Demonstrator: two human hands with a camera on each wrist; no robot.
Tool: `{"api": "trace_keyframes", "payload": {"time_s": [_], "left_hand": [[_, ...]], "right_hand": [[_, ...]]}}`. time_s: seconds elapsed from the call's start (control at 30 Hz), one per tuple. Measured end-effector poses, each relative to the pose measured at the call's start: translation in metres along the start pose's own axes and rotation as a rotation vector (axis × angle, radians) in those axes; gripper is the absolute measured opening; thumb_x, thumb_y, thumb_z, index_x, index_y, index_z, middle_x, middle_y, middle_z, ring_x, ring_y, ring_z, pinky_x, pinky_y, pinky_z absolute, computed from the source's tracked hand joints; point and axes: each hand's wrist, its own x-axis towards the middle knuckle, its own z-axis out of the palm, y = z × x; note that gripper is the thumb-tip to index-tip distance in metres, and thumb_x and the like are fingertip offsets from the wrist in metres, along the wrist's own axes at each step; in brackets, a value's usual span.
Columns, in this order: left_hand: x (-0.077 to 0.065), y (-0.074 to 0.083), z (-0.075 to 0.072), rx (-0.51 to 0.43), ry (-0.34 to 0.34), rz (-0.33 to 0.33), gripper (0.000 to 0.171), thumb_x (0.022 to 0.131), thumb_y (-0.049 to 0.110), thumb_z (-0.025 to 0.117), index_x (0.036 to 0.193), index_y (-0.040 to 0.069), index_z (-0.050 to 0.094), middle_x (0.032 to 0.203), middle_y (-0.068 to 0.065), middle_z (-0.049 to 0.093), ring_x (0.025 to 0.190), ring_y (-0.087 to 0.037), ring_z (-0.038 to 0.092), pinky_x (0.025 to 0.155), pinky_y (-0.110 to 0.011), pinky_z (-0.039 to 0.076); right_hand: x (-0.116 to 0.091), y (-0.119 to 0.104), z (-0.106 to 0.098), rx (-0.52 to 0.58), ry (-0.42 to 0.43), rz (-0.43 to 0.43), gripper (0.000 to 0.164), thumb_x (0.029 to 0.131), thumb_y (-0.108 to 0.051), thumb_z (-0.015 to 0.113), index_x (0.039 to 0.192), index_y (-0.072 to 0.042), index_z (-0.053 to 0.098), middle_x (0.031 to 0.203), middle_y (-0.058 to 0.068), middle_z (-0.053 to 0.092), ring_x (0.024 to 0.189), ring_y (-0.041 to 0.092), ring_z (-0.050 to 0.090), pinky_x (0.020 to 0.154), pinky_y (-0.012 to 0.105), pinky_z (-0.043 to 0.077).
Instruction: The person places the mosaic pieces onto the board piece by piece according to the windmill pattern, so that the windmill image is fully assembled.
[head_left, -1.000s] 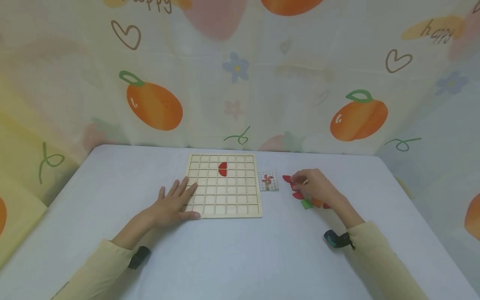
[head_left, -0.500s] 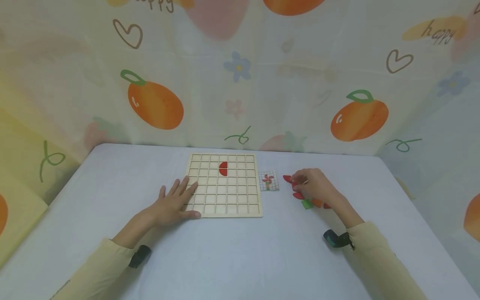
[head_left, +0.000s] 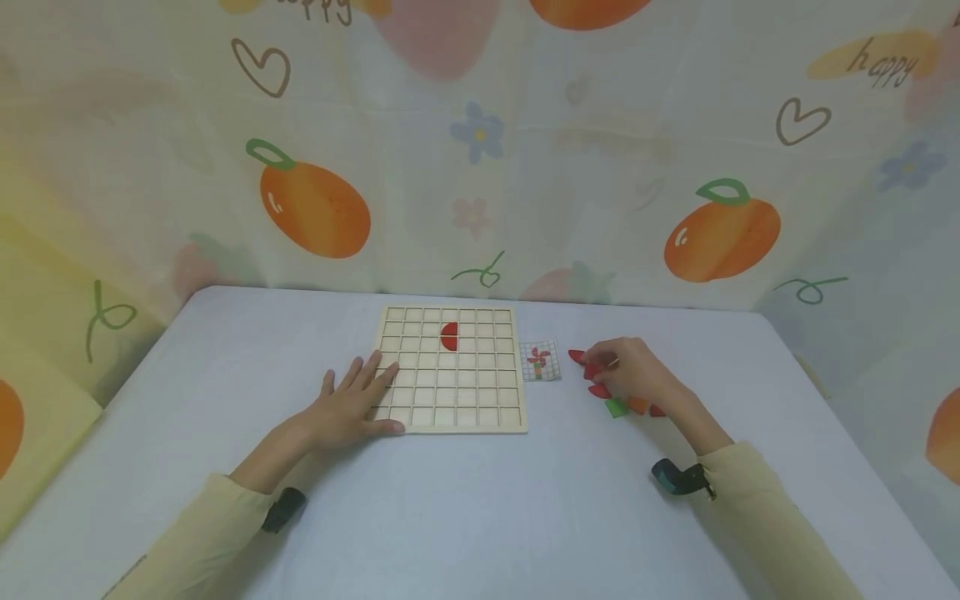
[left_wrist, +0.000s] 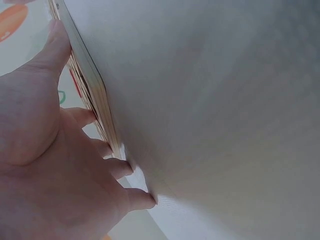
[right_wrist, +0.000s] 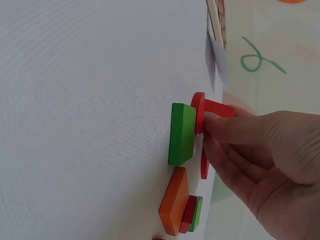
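My left hand (head_left: 347, 412) lies with spread fingers along the left edge of a pale wooden grid board (head_left: 450, 421); the left wrist view shows its thumb and fingertips touching the board's rim (left_wrist: 102, 107). A red half-circle shape (head_left: 450, 337) sits in the upper middle cells. At the right, my right hand (head_left: 633, 371) pinches a red piece (head_left: 592, 372) between thumb and fingers, just over the pile; the fingers hide part of its shape. In the right wrist view this red piece (right_wrist: 220, 108) stands tilted behind a curved red piece (right_wrist: 198, 112).
Beside the board lies a small pattern card (head_left: 539, 361) with a red pinwheel flower. Around the right hand are other red pieces (head_left: 577, 356), a green block (head_left: 617, 407) and an orange block (head_left: 638, 405). A printed cloth (head_left: 525, 167) hangs behind the white table (head_left: 480, 517).
The red piece in my right hand's fingers has tipped up slightly and shows more of itself. My left hand keeps its place on the board. The head view has shifted a little.
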Motion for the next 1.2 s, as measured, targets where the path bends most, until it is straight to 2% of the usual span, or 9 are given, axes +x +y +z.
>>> {"api": "trace_keyframes", "payload": {"time_s": [0.2, 0.37, 0.53, 0.77, 0.9, 1.2], "left_hand": [[0.001, 0.0, 0.0, 0.001, 0.0, 0.002, 0.095, 0.089, 0.053, 0.064, 0.156, 0.003, 0.017, 0.161, -0.026, -0.001, 0.145, -0.051, -0.004, 0.107, -0.071, -0.008], [0.001, 0.001, 0.0, 0.006, 0.0, 0.0, 0.095, 0.089, 0.053, 0.064, 0.156, 0.003, 0.017, 0.161, -0.027, 0.0, 0.145, -0.051, -0.003, 0.107, -0.072, -0.007], [0.0, 0.002, -0.001, 0.013, -0.002, -0.01, 0.095, 0.089, 0.053, 0.064, 0.156, 0.003, 0.018, 0.161, -0.027, 0.0, 0.145, -0.05, -0.003, 0.107, -0.072, -0.006], [0.0, 0.002, -0.001, 0.015, 0.001, -0.006, 0.095, 0.09, 0.052, 0.064, 0.156, 0.003, 0.018, 0.161, -0.027, 0.001, 0.145, -0.05, -0.003, 0.107, -0.072, -0.006], [0.001, 0.0, 0.0, 0.017, 0.0, -0.005, 0.095, 0.089, 0.052, 0.064, 0.156, 0.003, 0.018, 0.161, -0.027, 0.0, 0.145, -0.051, -0.003, 0.107, -0.072, -0.006], [0.0, -0.002, 0.001, 0.014, 0.012, 0.016, 0.095, 0.089, 0.053, 0.064, 0.156, 0.002, 0.018, 0.161, -0.027, 0.0, 0.145, -0.052, -0.002, 0.106, -0.073, -0.005]], "right_hand": [[0.001, -0.001, -0.003, -0.016, 0.02, -0.023, 0.025, 0.089, -0.006, 0.071, 0.113, -0.006, 0.072, 0.107, 0.01, 0.07, 0.1, 0.03, 0.063, 0.086, 0.043, 0.055], [0.005, -0.007, -0.009, 0.002, 0.047, -0.065, 0.025, 0.089, -0.004, 0.07, 0.114, -0.004, 0.071, 0.112, 0.013, 0.07, 0.101, 0.031, 0.065, 0.087, 0.044, 0.055], [0.011, -0.017, -0.013, -0.007, 0.05, -0.096, 0.027, 0.089, -0.004, 0.071, 0.116, -0.004, 0.07, 0.108, 0.011, 0.07, 0.098, 0.028, 0.064, 0.084, 0.04, 0.056], [0.022, -0.035, -0.015, -0.028, 0.068, -0.161, 0.029, 0.086, -0.001, 0.073, 0.115, -0.001, 0.07, 0.101, 0.01, 0.071, 0.091, 0.025, 0.063, 0.071, 0.032, 0.057], [0.027, -0.044, -0.013, -0.032, 0.069, -0.185, 0.031, 0.085, 0.0, 0.074, 0.116, 0.0, 0.069, 0.1, 0.009, 0.07, 0.091, 0.025, 0.063, 0.075, 0.033, 0.056], [0.039, -0.059, -0.009, -0.012, 0.045, -0.21, 0.015, 0.085, -0.001, 0.074, 0.1, -0.004, 0.074, 0.096, 0.005, 0.072, 0.087, 0.021, 0.063, 0.074, 0.031, 0.054]]}}
